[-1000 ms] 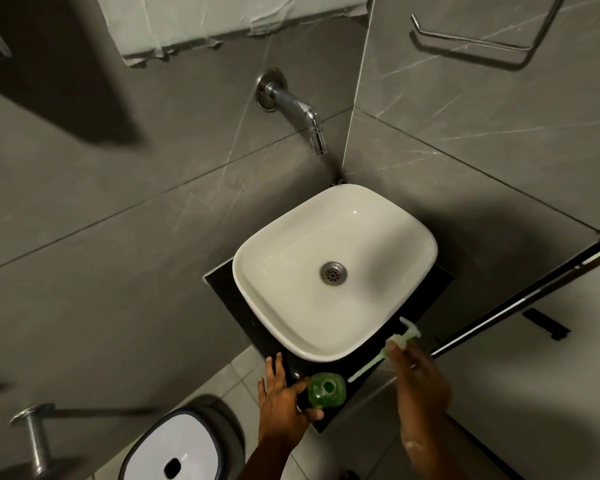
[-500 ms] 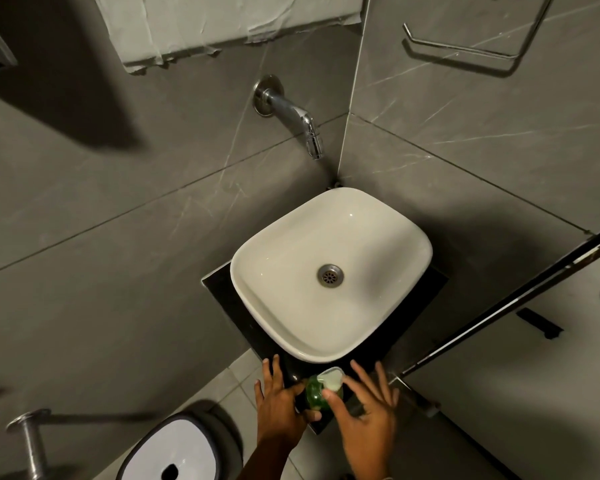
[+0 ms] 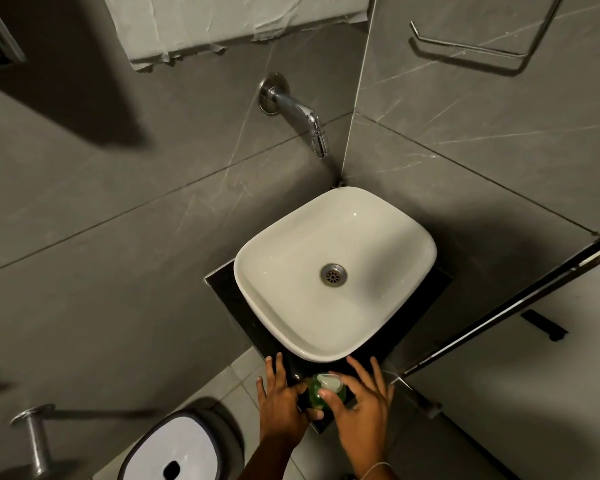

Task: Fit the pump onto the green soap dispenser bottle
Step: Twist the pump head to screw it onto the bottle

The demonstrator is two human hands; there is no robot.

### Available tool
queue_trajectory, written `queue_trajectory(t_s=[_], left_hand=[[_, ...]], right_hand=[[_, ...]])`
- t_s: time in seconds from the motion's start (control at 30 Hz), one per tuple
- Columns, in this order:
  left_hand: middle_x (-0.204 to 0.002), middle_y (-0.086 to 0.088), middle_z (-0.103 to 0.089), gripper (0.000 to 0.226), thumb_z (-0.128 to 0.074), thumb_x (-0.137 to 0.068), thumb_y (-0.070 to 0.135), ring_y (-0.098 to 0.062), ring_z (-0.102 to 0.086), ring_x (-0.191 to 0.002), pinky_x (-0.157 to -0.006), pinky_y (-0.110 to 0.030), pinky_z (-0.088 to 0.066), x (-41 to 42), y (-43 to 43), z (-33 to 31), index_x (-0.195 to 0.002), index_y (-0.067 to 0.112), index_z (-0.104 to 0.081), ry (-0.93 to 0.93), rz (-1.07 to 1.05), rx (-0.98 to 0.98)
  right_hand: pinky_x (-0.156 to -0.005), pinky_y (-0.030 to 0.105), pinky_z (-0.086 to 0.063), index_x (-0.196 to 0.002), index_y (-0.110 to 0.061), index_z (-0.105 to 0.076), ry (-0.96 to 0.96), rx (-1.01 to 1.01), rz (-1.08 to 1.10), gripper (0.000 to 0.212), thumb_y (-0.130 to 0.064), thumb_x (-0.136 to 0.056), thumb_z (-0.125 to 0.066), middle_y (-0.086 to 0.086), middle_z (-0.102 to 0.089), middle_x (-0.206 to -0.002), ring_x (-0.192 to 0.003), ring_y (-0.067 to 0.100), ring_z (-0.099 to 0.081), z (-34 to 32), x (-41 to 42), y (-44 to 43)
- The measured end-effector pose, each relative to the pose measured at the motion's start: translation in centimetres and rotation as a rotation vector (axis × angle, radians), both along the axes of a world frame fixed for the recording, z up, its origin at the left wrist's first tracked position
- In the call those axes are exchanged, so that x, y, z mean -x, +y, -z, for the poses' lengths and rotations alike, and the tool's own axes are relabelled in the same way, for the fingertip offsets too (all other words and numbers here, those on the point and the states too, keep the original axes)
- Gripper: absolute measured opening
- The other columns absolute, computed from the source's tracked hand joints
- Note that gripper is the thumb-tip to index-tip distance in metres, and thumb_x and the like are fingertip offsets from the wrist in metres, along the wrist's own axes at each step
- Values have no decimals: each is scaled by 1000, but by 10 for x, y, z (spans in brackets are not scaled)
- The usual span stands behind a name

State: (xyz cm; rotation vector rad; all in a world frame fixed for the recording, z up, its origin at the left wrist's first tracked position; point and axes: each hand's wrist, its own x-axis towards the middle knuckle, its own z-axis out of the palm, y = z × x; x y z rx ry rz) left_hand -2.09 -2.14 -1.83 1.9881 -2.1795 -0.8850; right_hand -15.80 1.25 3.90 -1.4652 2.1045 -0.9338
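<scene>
The green soap dispenser bottle [image 3: 321,396] stands on the near corner of the black counter [image 3: 222,284], in front of the basin. The pale pump [image 3: 330,380] sits on top of the bottle. My left hand [image 3: 281,403] grips the bottle from the left, thumb against its side and fingers spread over the counter. My right hand [image 3: 359,403] holds the pump head between thumb and forefinger, the other fingers fanned out. The pump's tube is hidden.
A white basin [image 3: 333,275] fills most of the counter, with a chrome wall tap [image 3: 302,116] above it. A white-lidded bin [image 3: 174,452] stands on the floor at lower left. A dark door frame [image 3: 499,306] runs along the right.
A second ago my right hand held the pump apart, off to the right. It brought the pump over and onto the bottle's top. My left hand stayed on the bottle.
</scene>
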Motion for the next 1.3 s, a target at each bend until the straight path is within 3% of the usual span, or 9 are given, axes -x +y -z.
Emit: queue_trajectory(t_s=[0.13,0.27,0.37,0.47,0.63,0.77,0.97,1.13,1.3], left_hand=[[-161,-6,9,52,-73,-67,50,-28,23,-144,-119,-54,2,0,1,2,-116,42,-58,-12,3,8],[-161,-5,7,37,-72,-69,41,-28,22,-144,-118,-56,0,-1,2,4,-104,36,-63,-2,-19,24],[-160,-5,12,45,-70,-69,44,-28,25,-143,-118,-56,0,0,1,6,-113,40,-60,-11,-2,24],[-156,3,18,53,-69,-69,54,-27,26,-143,-119,-54,1,0,1,7,-118,40,-57,-41,26,38],[-161,-5,9,37,-67,-72,43,-26,26,-143,-118,-56,0,-1,2,10,-107,34,-63,-37,7,64],[-159,-1,14,50,-68,-69,51,-26,28,-142,-117,-54,5,-1,1,11,-117,38,-59,-64,32,58],[-161,-4,6,40,-69,-70,42,-27,22,-144,-118,-56,1,-1,1,10,-109,34,-63,-40,4,40],[-161,-5,7,57,-68,-67,56,-27,24,-143,-117,-54,4,-1,-1,12,-120,40,-56,-60,40,52],[-161,-5,5,43,-66,-70,45,-20,32,-138,-118,-56,1,-2,0,14,-112,37,-60,-51,23,63]], right_hand=[[-108,65,-25,-71,-28,-66,103,-67,96,40,-57,-49,-81,-3,-64,-110,-127,30,-46,1,-9,-1],[-106,63,-26,-78,-33,-62,79,-109,166,52,-72,-45,-72,-3,-61,-112,-122,26,-47,1,-16,-2],[-103,63,-30,-97,-34,-71,44,-11,64,53,-58,-51,-77,-10,-61,-116,-123,26,-48,9,-8,4],[-101,59,-33,-85,-24,-72,42,-26,84,46,-36,-45,-91,-7,-65,-107,-118,33,-53,9,-8,3],[-89,46,-42,-80,-34,-54,4,-32,107,53,-60,-43,-80,-9,-57,-91,-95,17,-50,2,-12,-2],[-94,41,-43,-93,-42,-65,-89,52,-15,41,-39,-56,-83,-27,-52,-108,-109,12,-46,8,-4,0],[-83,41,-45,-76,-27,-57,-61,-18,47,54,-64,-43,-77,-7,-58,-89,-95,19,-49,2,-6,-7],[-103,49,-36,-93,-42,-69,-41,53,-88,46,-29,-53,-87,-34,-53,-108,-124,14,-43,10,4,-5],[-92,50,-42,-71,-30,-55,33,-28,5,48,-60,-42,-78,-11,-58,-90,-105,20,-50,-1,-3,-12]])
